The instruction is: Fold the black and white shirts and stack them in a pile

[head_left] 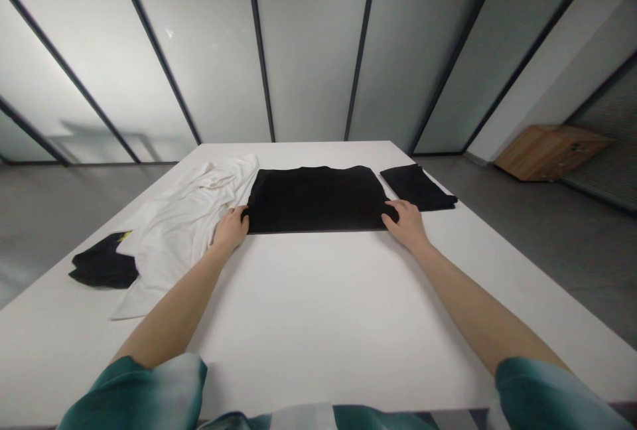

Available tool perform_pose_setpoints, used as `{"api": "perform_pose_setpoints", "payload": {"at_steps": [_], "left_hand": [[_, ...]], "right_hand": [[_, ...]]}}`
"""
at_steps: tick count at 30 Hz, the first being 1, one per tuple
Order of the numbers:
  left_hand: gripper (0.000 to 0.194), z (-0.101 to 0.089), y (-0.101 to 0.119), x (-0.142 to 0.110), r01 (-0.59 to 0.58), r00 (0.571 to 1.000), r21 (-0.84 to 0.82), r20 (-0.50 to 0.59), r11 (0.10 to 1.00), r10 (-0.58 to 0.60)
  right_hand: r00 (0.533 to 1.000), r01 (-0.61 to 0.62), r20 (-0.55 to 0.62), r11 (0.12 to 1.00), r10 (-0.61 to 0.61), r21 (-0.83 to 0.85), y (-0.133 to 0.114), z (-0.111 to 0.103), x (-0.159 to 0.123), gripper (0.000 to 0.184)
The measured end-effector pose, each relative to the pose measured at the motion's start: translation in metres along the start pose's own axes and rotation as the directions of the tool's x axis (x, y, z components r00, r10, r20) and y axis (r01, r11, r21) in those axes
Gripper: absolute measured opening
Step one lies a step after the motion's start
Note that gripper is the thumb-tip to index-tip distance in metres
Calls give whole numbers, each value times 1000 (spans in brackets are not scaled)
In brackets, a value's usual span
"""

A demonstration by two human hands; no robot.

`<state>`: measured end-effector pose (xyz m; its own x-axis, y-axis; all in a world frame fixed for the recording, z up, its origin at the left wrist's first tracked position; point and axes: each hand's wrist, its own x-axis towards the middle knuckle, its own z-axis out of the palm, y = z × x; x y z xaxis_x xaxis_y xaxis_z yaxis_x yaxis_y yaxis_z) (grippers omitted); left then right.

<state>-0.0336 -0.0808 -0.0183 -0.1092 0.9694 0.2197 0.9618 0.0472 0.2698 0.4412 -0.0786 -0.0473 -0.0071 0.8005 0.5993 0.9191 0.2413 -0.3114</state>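
Head view: reaches over a white table (pixel 308 324) with 2 bare forearms (pixel 462 287) coming out of teal-and-white sleeves (pixel 144 393). Holds the left near corner of a folded black cloth (pixel 318 201) in the left hand (pixel 231 227), with fingers and thumb curled nearly together on the fabric, just beside a rumpled white garment (pixel 194 217). Grips a bunched bit at the right near corner in the right hand (pixel 405 223), with fingers bent and thumb slightly parted from them around the fabric. Shows the black cloth stretched flat between the 2 hands, toward the table's far end, with a straight near edge and a wavy far edge. Shows the white garment partly over a dark bundle (pixel 104 264) with a yellow mark (pixel 124 235) on the left, and another black folded piece (pixel 418 186) near the table's right edge
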Motion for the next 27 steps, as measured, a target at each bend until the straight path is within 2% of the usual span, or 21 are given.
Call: {"api": "perform_pose_setpoints", "payload": {"at_steps": [3, 7, 9, 11, 13, 15, 17, 19, 21, 27], "left_hand": [[50, 0, -2, 1, -57, 998, 8, 37, 998, 56], [60, -1, 0, 0, -68, 998, 48, 22, 997, 67], [63, -2, 1, -1, -94, 995, 74, 46, 993, 91], [61, -3, 2, -2, -146, 987, 83, 86, 986, 139], [57, -4, 4, -4, -173, 981, 76, 104, 982, 165], [51, -5, 8, -6, -128, 989, 78, 84, 989, 121], [54, -7, 13, -7, -21, 998, 95, 52, 995, 17], [60, -8, 16, -6, 66, 996, 123, 54, 990, -73], [57, -10, 18, -5, 82, 990, 143, 99, 986, -96], [57, -19, 19, 1, -89, 959, 94, 276, 992, 60]], "right_hand": [[981, 160, 114, 987, -159, -5, -13, 0, -3, 41], [960, 225, 189, 971, -208, -76, -28, -7, -5, 41], [962, 197, 213, 974, -171, -109, -36, -13, -4, 41], [955, 126, 286, 983, -84, -131, -45, -19, -3, 45], [916, 51, 399, 983, 24, -176, -55, -22, -3, 53], [860, 41, 502, 970, 87, -238, -65, -22, -4, 62], [820, 103, 567, 957, 73, -272, -73, -20, -6, 66], [805, 166, 593, 949, 26, -268, -77, -16, -8, 62], [810, 195, 587, 944, -1, -267, -77, -12, -9, 54], [841, 243, 541, 909, -24, -338, -68, -3, 10, 45]]}}
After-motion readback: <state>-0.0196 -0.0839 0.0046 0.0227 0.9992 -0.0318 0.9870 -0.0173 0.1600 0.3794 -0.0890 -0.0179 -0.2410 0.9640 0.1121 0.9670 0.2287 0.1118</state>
